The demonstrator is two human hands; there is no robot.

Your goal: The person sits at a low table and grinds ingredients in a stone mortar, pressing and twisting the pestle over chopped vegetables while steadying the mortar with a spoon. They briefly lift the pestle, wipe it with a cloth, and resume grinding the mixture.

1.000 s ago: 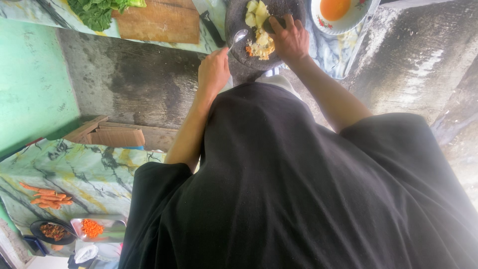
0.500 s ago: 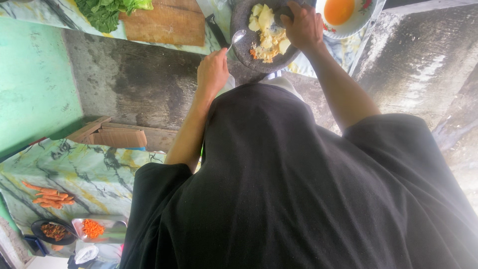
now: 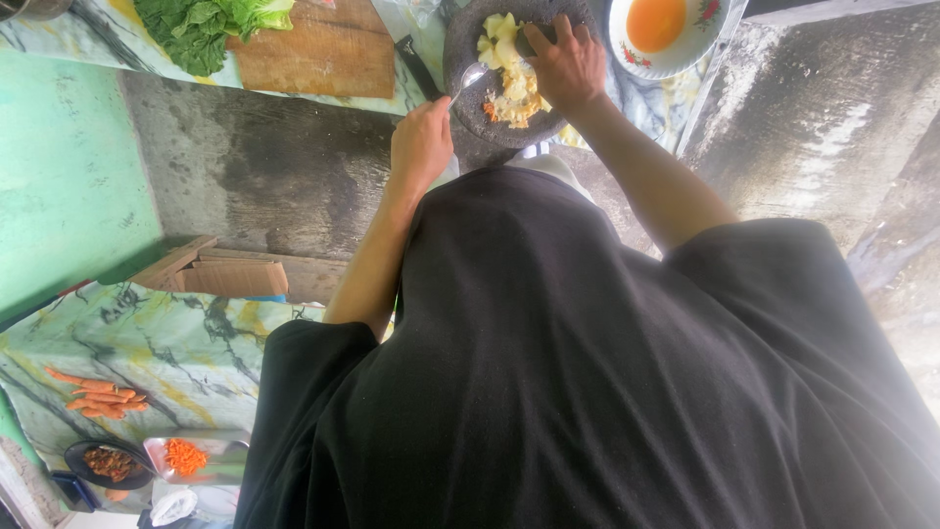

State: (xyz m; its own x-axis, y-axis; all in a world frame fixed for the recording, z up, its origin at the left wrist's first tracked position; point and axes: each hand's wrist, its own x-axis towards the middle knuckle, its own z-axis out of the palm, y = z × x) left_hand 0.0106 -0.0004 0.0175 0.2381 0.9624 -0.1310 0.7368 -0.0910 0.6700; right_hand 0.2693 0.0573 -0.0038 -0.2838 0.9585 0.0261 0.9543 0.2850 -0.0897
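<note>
Setting: kitchen corner with a green wall at one side and grey stained concrete below a counter covered in a marbled cloth; the view looks down over the person's black garment
Stone mortar: a dark round stone mortar stands on the counter near its front edge; it holds pale yellow chunks with orange bits
Left hand: the left hand has its grip clenched round the handle of a metal spoon; the spoon's bowl lies at the near rim of the mortar, against the food
Right hand: the right hand is laid over the far side of the mortar with fingers curled; whether it grasps a pestle beneath cannot be told
Beside: a bowl of orange liquid just beside the right hand; a wooden cutting board with leafy greens to the other side; a dark handle between board and mortar
Lower down: carrots and two small dishes on a second marbled surface
Risk: the mortar sits close to the edge, so a hard push could slide it off; food may spill over the rim by the spoon; the right wrist could knock the bowl and slop its liquid
</note>
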